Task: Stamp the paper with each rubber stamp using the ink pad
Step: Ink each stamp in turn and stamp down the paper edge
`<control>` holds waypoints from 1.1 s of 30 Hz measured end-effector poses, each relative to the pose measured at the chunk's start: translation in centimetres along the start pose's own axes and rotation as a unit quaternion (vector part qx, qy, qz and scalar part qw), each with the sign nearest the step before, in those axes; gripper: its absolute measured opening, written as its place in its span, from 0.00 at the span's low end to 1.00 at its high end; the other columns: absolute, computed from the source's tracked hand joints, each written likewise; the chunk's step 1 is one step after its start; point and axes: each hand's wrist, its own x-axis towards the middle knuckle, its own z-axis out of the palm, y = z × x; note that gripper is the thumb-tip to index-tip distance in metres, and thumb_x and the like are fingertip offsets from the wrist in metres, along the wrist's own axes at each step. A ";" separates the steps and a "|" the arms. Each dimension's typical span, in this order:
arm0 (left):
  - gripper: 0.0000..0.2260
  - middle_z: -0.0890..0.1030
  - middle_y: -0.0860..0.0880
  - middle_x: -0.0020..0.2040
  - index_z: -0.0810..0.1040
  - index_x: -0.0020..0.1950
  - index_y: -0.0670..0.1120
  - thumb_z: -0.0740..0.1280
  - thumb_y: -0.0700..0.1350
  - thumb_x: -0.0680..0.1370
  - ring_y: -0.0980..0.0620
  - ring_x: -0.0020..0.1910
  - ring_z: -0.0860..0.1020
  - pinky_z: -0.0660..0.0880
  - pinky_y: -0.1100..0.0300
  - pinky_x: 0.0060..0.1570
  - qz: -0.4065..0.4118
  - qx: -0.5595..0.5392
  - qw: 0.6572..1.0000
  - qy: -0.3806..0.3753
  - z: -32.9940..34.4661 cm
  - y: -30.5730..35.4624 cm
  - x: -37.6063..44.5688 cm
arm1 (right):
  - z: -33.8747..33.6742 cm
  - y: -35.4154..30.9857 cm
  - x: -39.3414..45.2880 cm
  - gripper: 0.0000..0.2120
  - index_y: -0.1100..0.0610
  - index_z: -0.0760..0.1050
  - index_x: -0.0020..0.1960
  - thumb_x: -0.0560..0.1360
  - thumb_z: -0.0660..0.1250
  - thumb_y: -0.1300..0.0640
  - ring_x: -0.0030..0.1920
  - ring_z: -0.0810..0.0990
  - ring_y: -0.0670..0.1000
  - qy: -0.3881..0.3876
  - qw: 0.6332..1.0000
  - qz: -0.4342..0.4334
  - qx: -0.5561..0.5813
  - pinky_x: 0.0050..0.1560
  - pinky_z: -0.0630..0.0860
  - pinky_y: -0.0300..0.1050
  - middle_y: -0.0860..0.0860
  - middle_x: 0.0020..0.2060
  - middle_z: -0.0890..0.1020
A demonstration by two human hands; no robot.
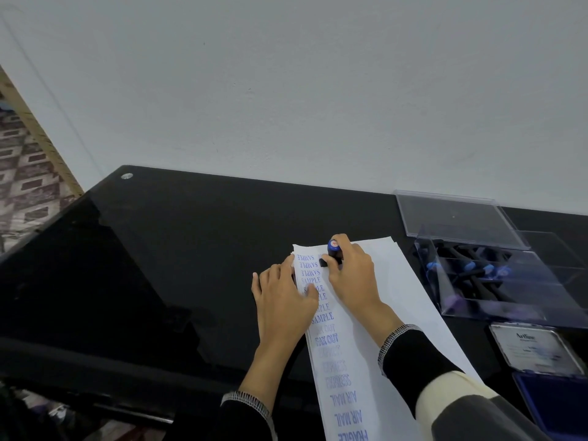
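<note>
**Stamp held down at top of paper**

A rubber stamp (332, 253) w/ a blue cap is gripped by the right hand (350, 275), fingers curled round it. It is pressed on the white paper (404, 300) near the far edge, just past a row of blue "SAMPLE" marks. The paper's left side is held flat by the left hand (283, 300), fingers straight. The open ink pad (553, 405) is seen far right, near a clear stamp box (496, 275).

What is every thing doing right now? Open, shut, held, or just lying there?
Rubber stamp: upright, pressed on the paper, held by the right hand.
Left hand: flat, holding the paper down.
Paper: flat, column of blue stamps.
Ink pad: open.
Clear stamp box: open, lid off behind it.
</note>
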 end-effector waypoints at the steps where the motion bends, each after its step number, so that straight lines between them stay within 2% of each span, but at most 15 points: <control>1: 0.29 0.73 0.53 0.63 0.63 0.74 0.50 0.66 0.54 0.75 0.53 0.68 0.66 0.48 0.50 0.76 -0.001 0.002 1.000 -0.001 0.0 0.0 0.0 | 0.0 0.0 0.0 0.10 0.56 0.73 0.56 0.76 0.67 0.56 0.39 0.71 0.43 0.000 1.000 0.001 0.001 0.35 0.64 0.23 0.53 0.48 0.80; 5: 0.29 0.72 0.53 0.63 0.62 0.74 0.50 0.65 0.54 0.75 0.52 0.69 0.65 0.48 0.49 0.75 0.001 0.020 1.000 -0.005 0.0 0.2 0.1 | -0.1 -0.1 0.1 0.09 0.56 0.73 0.55 0.76 0.67 0.56 0.38 0.70 0.43 0.001 1.000 -0.002 0.000 0.35 0.64 0.22 0.52 0.46 0.80; 10: 0.29 0.70 0.53 0.64 0.61 0.74 0.51 0.63 0.54 0.75 0.52 0.69 0.63 0.47 0.48 0.74 0.006 0.043 0.999 -0.011 0.0 0.5 -0.1 | -0.6 0.0 0.7 0.10 0.55 0.71 0.56 0.76 0.68 0.56 0.40 0.72 0.47 -0.032 0.999 -0.006 -0.018 0.35 0.63 0.26 0.51 0.44 0.78; 15: 0.28 0.69 0.53 0.66 0.61 0.74 0.50 0.62 0.53 0.75 0.52 0.70 0.62 0.47 0.47 0.75 0.004 0.050 0.999 -0.015 -0.2 0.8 -0.2 | -1.6 -0.3 1.2 0.09 0.53 0.70 0.50 0.74 0.70 0.57 0.38 0.76 0.48 -0.055 0.995 0.047 0.067 0.36 0.68 0.26 0.48 0.39 0.78; 17: 0.28 0.70 0.53 0.66 0.61 0.74 0.50 0.63 0.53 0.75 0.52 0.70 0.62 0.47 0.47 0.75 0.004 0.048 0.999 -0.015 -0.2 0.8 -0.2 | -2.4 -0.2 1.2 0.09 0.54 0.71 0.49 0.73 0.71 0.59 0.39 0.78 0.47 -0.029 0.987 0.090 0.129 0.36 0.70 0.27 0.48 0.38 0.78; 20: 0.28 0.69 0.53 0.66 0.61 0.74 0.50 0.63 0.54 0.75 0.52 0.70 0.62 0.47 0.47 0.75 0.003 0.047 0.999 -0.017 -0.1 0.8 -0.2 | -3.8 0.5 0.7 0.08 0.56 0.73 0.49 0.73 0.71 0.60 0.42 0.79 0.48 0.056 0.966 0.158 0.197 0.36 0.70 0.26 0.51 0.41 0.80; 22: 0.28 0.69 0.53 0.66 0.61 0.74 0.50 0.63 0.54 0.75 0.51 0.70 0.62 0.47 0.47 0.75 0.003 0.049 0.999 -0.015 -0.1 0.7 -0.2 | -4.6 0.9 0.2 0.08 0.56 0.74 0.50 0.73 0.71 0.60 0.42 0.81 0.49 0.090 0.947 0.195 0.240 0.38 0.70 0.28 0.53 0.41 0.82; 26: 0.28 0.69 0.53 0.66 0.61 0.74 0.51 0.63 0.54 0.75 0.52 0.70 0.62 0.47 0.47 0.75 0.005 0.051 0.999 -0.014 0.1 0.6 -0.1 | -5.3 1.4 -0.9 0.06 0.56 0.73 0.47 0.74 0.70 0.59 0.41 0.81 0.49 0.113 0.923 0.223 0.292 0.41 0.70 0.35 0.53 0.39 0.83; 33: 0.28 0.69 0.53 0.67 0.61 0.73 0.51 0.63 0.54 0.75 0.51 0.70 0.63 0.47 0.46 0.74 0.004 0.057 0.998 -0.017 0.2 0.6 0.0 | -4.9 1.4 -1.9 0.07 0.57 0.75 0.51 0.74 0.70 0.59 0.45 0.81 0.50 0.125 0.917 0.228 0.302 0.43 0.71 0.33 0.55 0.45 0.82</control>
